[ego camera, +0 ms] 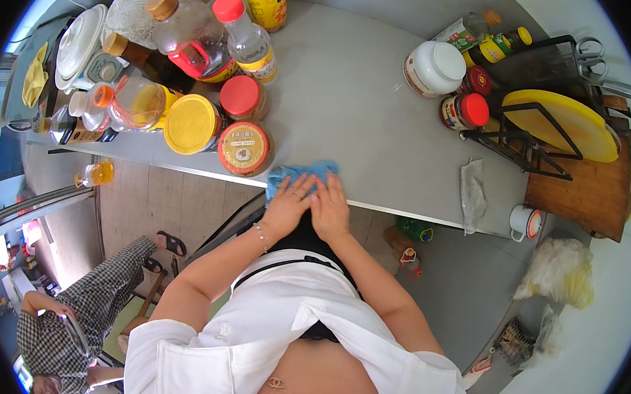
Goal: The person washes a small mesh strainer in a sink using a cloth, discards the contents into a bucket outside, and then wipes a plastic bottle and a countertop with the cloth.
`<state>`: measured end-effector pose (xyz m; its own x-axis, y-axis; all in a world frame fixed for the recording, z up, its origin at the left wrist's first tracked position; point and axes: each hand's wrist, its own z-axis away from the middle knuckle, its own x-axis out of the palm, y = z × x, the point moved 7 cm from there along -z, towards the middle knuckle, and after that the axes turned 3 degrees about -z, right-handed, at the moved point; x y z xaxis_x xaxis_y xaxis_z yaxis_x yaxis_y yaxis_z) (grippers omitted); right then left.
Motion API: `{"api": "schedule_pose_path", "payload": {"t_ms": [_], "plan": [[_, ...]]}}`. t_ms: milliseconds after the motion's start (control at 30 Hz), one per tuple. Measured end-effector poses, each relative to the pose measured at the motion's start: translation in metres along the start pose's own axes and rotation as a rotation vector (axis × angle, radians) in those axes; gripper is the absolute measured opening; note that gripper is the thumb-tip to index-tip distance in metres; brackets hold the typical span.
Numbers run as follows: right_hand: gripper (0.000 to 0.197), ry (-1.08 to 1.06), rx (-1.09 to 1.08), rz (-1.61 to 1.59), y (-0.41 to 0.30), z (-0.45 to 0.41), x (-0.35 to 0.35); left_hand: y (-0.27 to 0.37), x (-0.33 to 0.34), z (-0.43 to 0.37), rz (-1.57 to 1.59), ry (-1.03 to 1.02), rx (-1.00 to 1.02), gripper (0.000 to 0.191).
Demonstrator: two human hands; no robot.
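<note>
A crumpled blue cloth (pixel 317 167) lies at the front edge of the grey counter (pixel 349 106). My left hand (pixel 292 203) holds it down with spread fingers, and part of the cloth hangs past the edge beside that hand. Close against it, my right hand (pixel 330 206) also has its fingers on the cloth. The fingertips of the two hands nearly meet. Just left of the cloth stand a gold-lidded jar (pixel 245 149) and a red-lidded jar (pixel 243 97).
Left on the counter are a yellow-lidded tub (pixel 190 124), several bottles (pixel 249 49) and a white lidded pot (pixel 79 43). Right are a white jar (pixel 435 68), a black rack (pixel 539 136), a wooden board (pixel 579 188), a grey cloth (pixel 473 194) and an enamel mug (pixel 523 222). Another person (pixel 88 302) is at lower left.
</note>
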<state>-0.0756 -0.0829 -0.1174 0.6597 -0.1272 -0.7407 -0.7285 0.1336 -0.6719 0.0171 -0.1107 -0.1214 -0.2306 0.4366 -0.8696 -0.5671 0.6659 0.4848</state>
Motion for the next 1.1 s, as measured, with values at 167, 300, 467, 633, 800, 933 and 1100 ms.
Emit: {"api": "schedule_pose_path", "payload": {"t_ms": [167, 300, 467, 633, 800, 933, 1100], "plan": [[0.034, -0.057, -0.153, -0.095, -0.025, -0.014, 0.014, -0.02, -0.005, 0.019, 0.037, 0.1, -0.095, 0.034], [0.034, -0.01, 0.048, -0.023, 0.006, 0.009, -0.009, 0.012, 0.01, -0.004, 0.089, 0.056, 0.049, 0.033], [0.037, 0.134, 0.401, 0.027, 0.1, 0.064, -0.088, 0.112, 0.057, -0.073, 0.149, -0.07, 0.402, 0.029], [0.042, 0.267, 0.453, 0.118, 0.151, 0.085, -0.13, 0.173, 0.087, -0.114, 0.038, -0.109, 0.535, 0.038], [0.042, 0.098, 0.309, 0.103, 0.096, 0.054, -0.078, 0.101, 0.056, -0.066, 0.049, -0.011, 0.298, 0.034], [0.035, -0.07, 0.044, -0.007, 0.015, 0.018, -0.017, 0.023, 0.016, 0.002, 0.073, 0.057, 0.033, 0.033], [0.03, -0.143, -0.194, -0.146, -0.05, -0.008, 0.033, -0.032, -0.025, 0.057, 0.151, 0.149, -0.229, 0.037]]}}
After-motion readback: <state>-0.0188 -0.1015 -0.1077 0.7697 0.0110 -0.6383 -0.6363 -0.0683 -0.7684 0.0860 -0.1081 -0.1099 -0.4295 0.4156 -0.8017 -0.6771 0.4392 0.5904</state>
